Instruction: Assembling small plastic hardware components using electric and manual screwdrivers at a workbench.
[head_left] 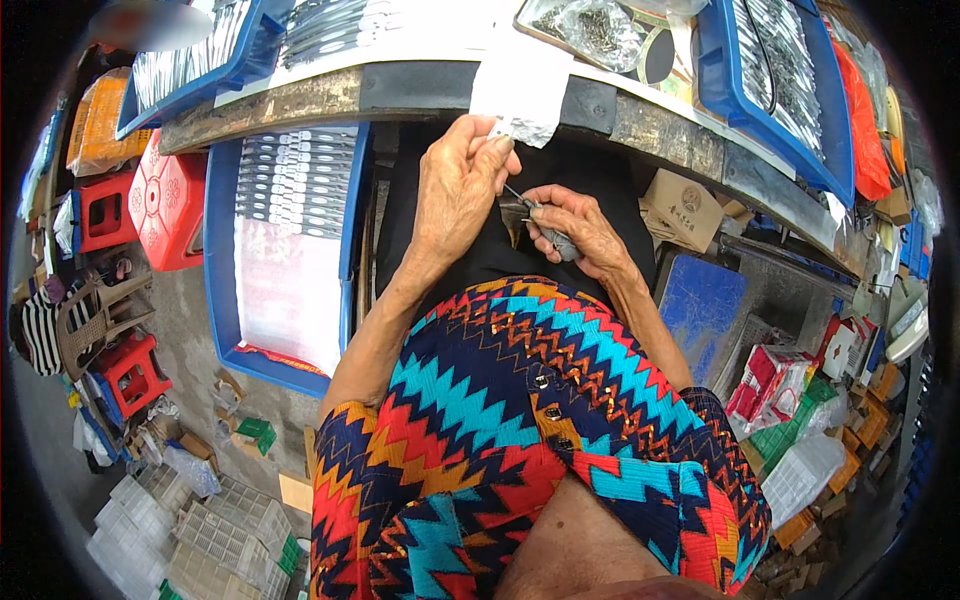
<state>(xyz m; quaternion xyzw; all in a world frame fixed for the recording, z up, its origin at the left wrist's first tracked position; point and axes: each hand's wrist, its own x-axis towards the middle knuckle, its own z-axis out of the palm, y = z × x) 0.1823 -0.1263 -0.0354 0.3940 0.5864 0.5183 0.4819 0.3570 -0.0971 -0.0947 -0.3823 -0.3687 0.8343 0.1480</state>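
Observation:
My left hand is raised just in front of the bench edge, thumb and fingers pinched together on a small whitish piece too small to name. A white sheet hangs over the edge right behind those fingertips. Lower and to the right, my right hand is closed around a lumpy grey object whose kind I cannot make out. From the right fingers a thin dark rod slants up toward the left hand. Both hands are above my lap, and the palms are hidden.
The worn wooden bench runs across the front. A blue tray with rows of slim grey-and-black handled pieces stands to the left. Another blue tray sits on the bench at right, near a pan of small metal parts. Red stools stand far left.

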